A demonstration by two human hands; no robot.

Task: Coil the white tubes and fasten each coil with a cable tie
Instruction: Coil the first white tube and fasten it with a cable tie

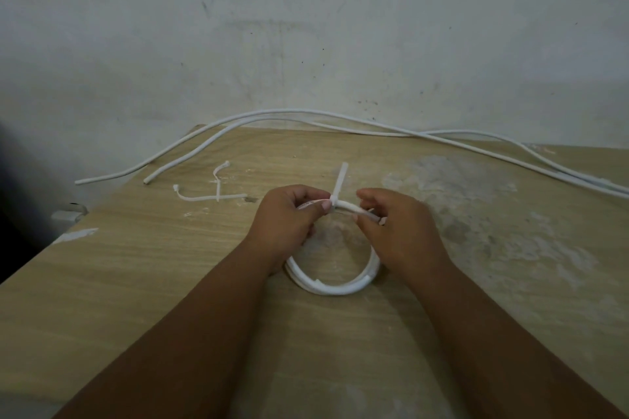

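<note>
The coil [332, 289] sits in the middle of the table [136, 282]. A tie [340, 180] goes round its far side, tail sticking up. The left hand [286, 218] pinches the coil beside the tie. The right hand [398, 228] grips the coil on the other side. One coil looks almost done. Two tubes [204, 143] lie uncoiled along the far edge, with spare ties [218, 196] near the left edge.

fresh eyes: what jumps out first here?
Mid-table, the left hand and right hand pinch the far side of a coiled white tube, a cable tie tail sticking up between them. Behind, uncoiled tubes trail along the table edge; spare cable ties lie left.
</note>
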